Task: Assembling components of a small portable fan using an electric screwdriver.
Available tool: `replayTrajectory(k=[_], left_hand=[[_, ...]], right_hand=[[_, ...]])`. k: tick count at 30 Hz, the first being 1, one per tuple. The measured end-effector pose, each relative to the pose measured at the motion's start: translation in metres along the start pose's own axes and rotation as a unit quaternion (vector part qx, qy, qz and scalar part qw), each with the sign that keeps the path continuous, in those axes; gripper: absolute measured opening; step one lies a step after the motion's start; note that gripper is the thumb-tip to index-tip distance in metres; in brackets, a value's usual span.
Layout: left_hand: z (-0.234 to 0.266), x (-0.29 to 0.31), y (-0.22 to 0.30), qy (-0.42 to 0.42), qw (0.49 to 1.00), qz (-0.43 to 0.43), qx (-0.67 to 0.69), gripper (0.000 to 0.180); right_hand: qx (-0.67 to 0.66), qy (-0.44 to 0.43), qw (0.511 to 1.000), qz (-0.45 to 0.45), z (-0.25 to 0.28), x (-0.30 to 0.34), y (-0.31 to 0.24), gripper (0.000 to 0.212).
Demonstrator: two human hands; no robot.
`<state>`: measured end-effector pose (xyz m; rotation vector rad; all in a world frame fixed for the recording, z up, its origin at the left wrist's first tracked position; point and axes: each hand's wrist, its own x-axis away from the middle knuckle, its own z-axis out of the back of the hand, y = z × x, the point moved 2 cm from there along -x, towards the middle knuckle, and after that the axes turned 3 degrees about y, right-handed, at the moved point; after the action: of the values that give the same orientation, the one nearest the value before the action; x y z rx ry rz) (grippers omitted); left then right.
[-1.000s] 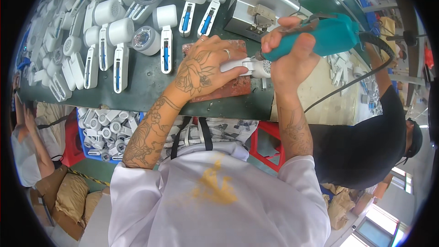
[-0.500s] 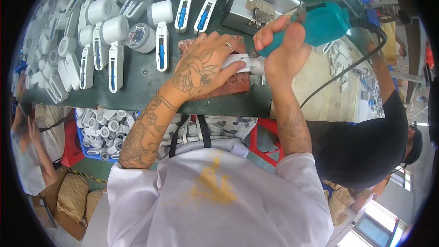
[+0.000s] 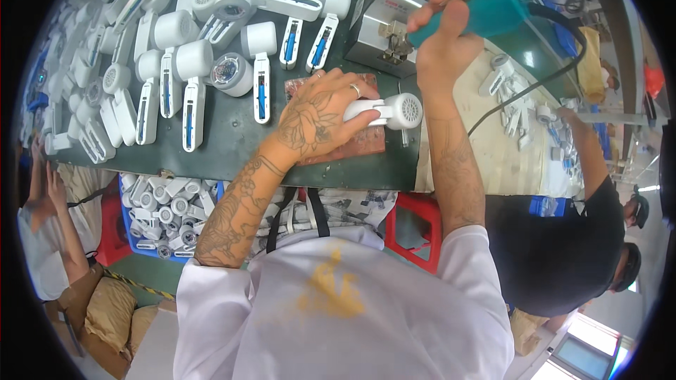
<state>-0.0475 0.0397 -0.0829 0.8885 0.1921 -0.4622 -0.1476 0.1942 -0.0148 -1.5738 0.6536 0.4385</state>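
Observation:
My left hand (image 3: 317,114) is closed over a small white handheld fan (image 3: 404,110), pressing it onto a worn reddish-brown board (image 3: 362,146). The fan's round slotted head points right, past the board's edge; my palm and fingers cover part of its handle. Up and to the right, my right hand (image 3: 448,49) is wrapped round a teal electric screwdriver (image 3: 486,13) with a dark cord. The screwdriver is apart from the fan, its front end near a grey metal box-shaped machine (image 3: 374,36); I cannot make out its tip.
Several white fans (image 3: 191,112) with open handles showing blue parts crowd the table's left side. Below the edge, a blue crate (image 3: 134,229) holds more fans. On the right, white parts lie on a pale board (image 3: 486,158), near a co-worker in black (image 3: 563,253). A red stool (image 3: 422,239) stands below.
My right hand has lifted the screwdriver up and away from the fan, toward the machine. The fan's head now shows fully. My left hand still holds the fan on the board.

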Motion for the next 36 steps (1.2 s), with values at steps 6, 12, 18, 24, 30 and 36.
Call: replayTrajectory(k=[6,12,18,24,30,36], left_hand=[[0.0,-0.001,0.004,0.005,1.0,-0.005,0.003,0.027],[-0.003,0.001,0.0,0.02,1.0,-0.013,-0.016,0.028],[0.001,-0.001,0.004,0.016,1.0,-0.009,-0.018,0.028],[-0.001,-0.001,0.004,0.029,0.999,-0.017,-0.018,0.028],[-0.001,-0.002,0.007,-0.003,1.0,-0.007,-0.029,0.026],[-0.003,-0.006,0.007,-0.021,0.999,-0.028,-0.02,0.024]], right_hand=[[0.025,-0.039,0.999,-0.024,0.005,0.001,0.005,0.045],[-0.049,0.032,0.984,-0.17,0.014,0.028,-0.035,0.046],[-0.091,-0.037,0.986,-0.137,0.033,0.062,-0.049,0.058],[-0.088,-0.043,0.984,-0.148,0.033,0.069,-0.046,0.062],[-0.075,-0.055,0.982,-0.162,0.034,0.083,-0.037,0.066],[-0.082,-0.064,0.983,-0.152,0.036,0.081,-0.035,0.06]])
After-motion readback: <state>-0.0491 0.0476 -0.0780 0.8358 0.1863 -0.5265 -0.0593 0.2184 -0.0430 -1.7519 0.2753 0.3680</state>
